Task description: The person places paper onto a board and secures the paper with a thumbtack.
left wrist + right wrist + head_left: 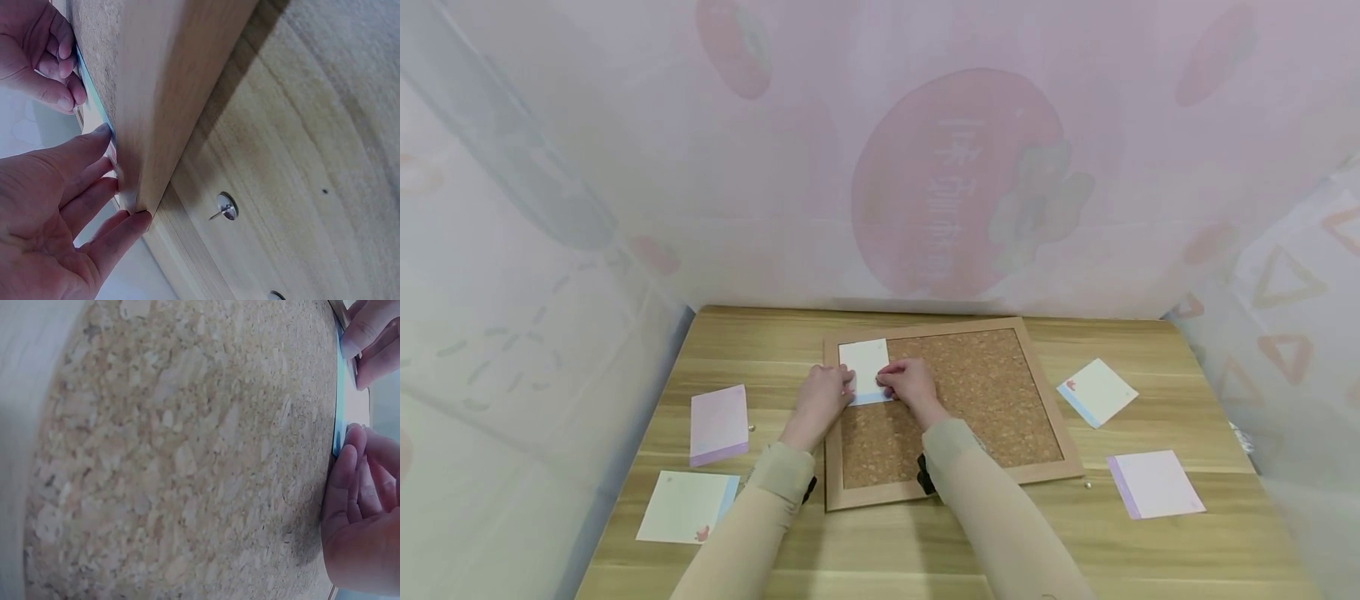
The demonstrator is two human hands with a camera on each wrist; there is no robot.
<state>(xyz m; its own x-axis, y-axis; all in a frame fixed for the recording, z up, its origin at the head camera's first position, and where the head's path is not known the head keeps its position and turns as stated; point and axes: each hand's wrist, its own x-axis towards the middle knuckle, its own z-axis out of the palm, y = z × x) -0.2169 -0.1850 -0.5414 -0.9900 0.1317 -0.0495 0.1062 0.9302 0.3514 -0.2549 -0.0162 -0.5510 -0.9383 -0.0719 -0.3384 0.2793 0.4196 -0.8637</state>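
Observation:
A white note card [865,362] with a blue strip lies in the upper left corner of a wood-framed cork board [977,392]. My left hand [825,395] rests at the card's left side; in the left wrist view its fingers [90,203] reach along the frame, and the thumb touches the card's edge. At the card's lower right corner, my right hand [912,383] has its thumb and fingertips pinched together. The small thing between them is nearly hidden and looks like a thumbtack. A silver thumbtack [228,206] lies point-out on the table beside the frame.
Left of the board lie a pink card [719,423] and a cream card [685,507], partly behind the left sleeve. To its right are a white card [1097,393] and another pink card [1156,484]. A small tack [1087,484] sits near the board's lower right corner.

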